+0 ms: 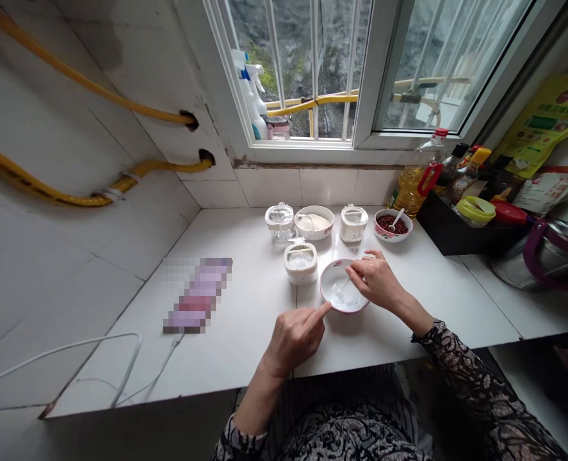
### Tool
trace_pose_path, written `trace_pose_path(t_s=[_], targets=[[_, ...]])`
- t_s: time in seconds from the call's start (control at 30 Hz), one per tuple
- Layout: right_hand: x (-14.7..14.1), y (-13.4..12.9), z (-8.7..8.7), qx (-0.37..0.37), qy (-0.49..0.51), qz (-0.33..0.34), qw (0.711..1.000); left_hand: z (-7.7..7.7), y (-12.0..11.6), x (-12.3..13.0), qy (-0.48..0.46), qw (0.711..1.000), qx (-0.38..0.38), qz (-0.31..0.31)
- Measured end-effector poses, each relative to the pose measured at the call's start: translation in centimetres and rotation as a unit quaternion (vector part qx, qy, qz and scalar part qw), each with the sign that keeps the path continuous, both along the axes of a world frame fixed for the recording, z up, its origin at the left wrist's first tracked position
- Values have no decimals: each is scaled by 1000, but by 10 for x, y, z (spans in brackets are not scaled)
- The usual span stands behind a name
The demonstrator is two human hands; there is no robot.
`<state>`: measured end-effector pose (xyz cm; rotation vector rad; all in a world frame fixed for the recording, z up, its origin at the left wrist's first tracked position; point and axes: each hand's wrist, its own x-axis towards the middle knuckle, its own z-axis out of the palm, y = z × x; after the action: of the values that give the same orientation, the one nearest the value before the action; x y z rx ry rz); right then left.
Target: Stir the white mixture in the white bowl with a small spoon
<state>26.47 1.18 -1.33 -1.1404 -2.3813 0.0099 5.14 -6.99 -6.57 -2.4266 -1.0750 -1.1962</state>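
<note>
A white bowl (329, 282) with a pink rim stands near the counter's front, with some white grainy stuff at its bottom. My right hand (376, 276) is over the bowl's right side, its fingers pinched on a small pale spoon (345, 283) that reaches down into the bowl. At the near left rim is my left hand (297, 336): its fingers are curled and the index finger rests against the bowl's edge. Just left of the bowl stands an open white seasoning jar (301, 274) holding white grains. Part of the spoon's handle is hidden by my fingers.
Behind are a clear-lidded jar (280, 218), a bowl of pale grains (315, 235), another jar (353, 224) and a bowl of red beans (393, 237) with a spoon. An oil bottle (414, 182) and a black rack (440, 227) stand right. A blurred phone-like object (198, 296) lies left.
</note>
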Motion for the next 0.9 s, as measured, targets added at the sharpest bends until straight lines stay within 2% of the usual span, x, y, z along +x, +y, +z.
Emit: trace_pose_path(t_s=[0.17, 0.33, 0.53, 0.7, 0.9], targets=[[1, 2, 2, 6, 17, -27, 999, 0, 0, -1, -6, 1000, -8, -7], [6, 0, 4, 11, 16, -26, 999, 0, 0, 0, -7, 1000, -8, -4], [5, 2, 1, -45, 87, -40, 994, 0, 0, 0, -10, 1000, -11, -9], [4, 5, 1, -102, 174, -74, 977, 0, 0, -1, -3, 1000, -1, -2], [6, 12, 14, -134, 213, -87, 964, 0, 0, 0, -2, 1000, 0, -1]])
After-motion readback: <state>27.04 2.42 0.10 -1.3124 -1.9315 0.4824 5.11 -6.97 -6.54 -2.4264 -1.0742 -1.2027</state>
